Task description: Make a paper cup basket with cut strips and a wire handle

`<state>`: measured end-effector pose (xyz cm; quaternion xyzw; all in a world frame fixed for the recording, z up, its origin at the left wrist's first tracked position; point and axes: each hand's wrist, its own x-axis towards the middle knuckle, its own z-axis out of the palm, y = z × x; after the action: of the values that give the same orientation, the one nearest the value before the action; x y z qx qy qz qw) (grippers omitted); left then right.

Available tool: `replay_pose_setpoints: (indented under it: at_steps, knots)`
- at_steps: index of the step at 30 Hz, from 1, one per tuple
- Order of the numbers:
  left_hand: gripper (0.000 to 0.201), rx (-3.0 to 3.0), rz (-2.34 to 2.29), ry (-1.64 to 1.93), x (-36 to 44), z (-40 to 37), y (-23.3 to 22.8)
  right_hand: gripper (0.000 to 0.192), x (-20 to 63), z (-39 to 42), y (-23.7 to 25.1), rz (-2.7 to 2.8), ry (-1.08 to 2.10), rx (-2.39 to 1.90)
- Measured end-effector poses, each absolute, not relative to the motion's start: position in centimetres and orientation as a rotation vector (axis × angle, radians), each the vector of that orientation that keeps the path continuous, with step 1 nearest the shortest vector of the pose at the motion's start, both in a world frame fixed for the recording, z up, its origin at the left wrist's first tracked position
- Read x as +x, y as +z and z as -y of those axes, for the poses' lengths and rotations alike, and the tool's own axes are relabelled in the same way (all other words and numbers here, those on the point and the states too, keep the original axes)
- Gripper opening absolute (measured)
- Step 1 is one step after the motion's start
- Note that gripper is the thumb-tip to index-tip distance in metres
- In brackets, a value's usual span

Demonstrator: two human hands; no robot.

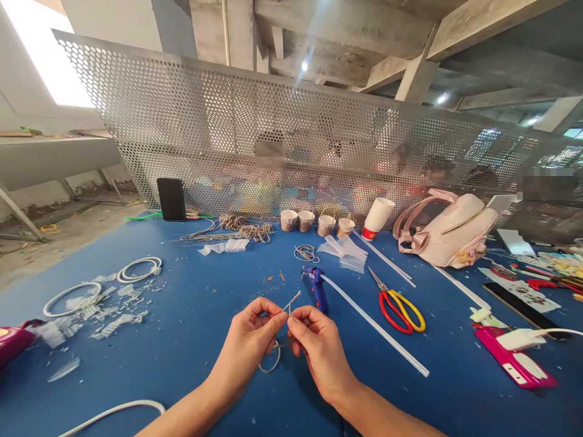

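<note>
Both hands meet above the blue table, pinching a thin beige cord (292, 300) whose short end sticks up between them. My left hand (255, 334) closes thumb and forefinger on it from the left. From the right, my right hand (316, 346) pinches it, fingertips almost touching the left ones. A loop of thin cord (271, 365) hangs below the fingers. Just beyond my right hand lies a blue glue gun (315, 284) with a long clear glue stick (373, 325) in its back. Scissors (397, 306) with red and yellow handles lie farther right.
Paper cups (326, 225), cord bundles (246, 229) and clear plastic strips (346, 252) line the back, before a perforated metal screen (319, 133). A pink backpack (450, 230) and a pink power strip (514, 358) are right. White cable coils (73, 298) and scraps lie left. People sit beyond the screen.
</note>
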<state>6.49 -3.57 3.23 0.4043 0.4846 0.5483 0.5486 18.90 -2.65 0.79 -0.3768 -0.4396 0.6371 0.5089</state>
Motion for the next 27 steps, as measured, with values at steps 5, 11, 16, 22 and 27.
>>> replay_pose_setpoints:
  at_steps: [5, 11, 16, 22, 27]
  knots:
    - [0.038, 0.886, -1.110, 1.236, 6.42, 3.58, 3.27, 0.026, 18.91, 2.62, 0.87, 1.036, 1.552, -0.909]
    - [0.038, 0.833, -1.038, 1.190, 6.25, 3.75, 3.42, 0.028, 18.77, 2.48, 0.78, 1.028, 1.571, -0.914]
    - [0.037, 0.812, -1.010, 1.191, 6.35, 3.72, 3.59, 0.029, 18.62, 2.54, 0.74, 1.039, 1.578, -0.909]
    - [0.037, 0.844, -1.013, 1.184, 6.12, 3.70, 3.53, 0.029, 18.61, 2.68, 0.48, 1.038, 1.600, -0.895]
    - [0.039, 0.912, -1.069, 1.143, 5.75, 3.52, 3.11, 0.030, 18.56, 2.56, 0.16, 1.044, 1.630, -0.888]
